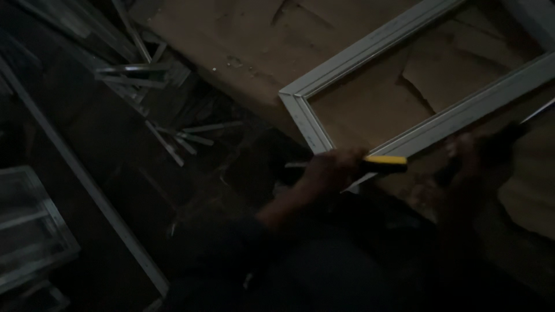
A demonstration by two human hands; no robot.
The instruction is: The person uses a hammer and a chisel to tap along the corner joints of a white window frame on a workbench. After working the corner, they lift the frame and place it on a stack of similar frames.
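L hand [329,170] gripping yellow tool [386,164], R hand [471,156] by alu frame [370,52]

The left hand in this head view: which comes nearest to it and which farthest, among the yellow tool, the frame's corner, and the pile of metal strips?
1. Yellow tool: right at the left hand, which seems to grip it.
2. Corner of the pale frame: above the hand, on the brown board.
3. Pile of metal strips: far off at upper left, on the dark floor.

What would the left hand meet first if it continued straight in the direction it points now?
Probably the frame: the left hand with its yellow tool points right, along the frame's near rail. The picture is dark, so depth is uncertain.
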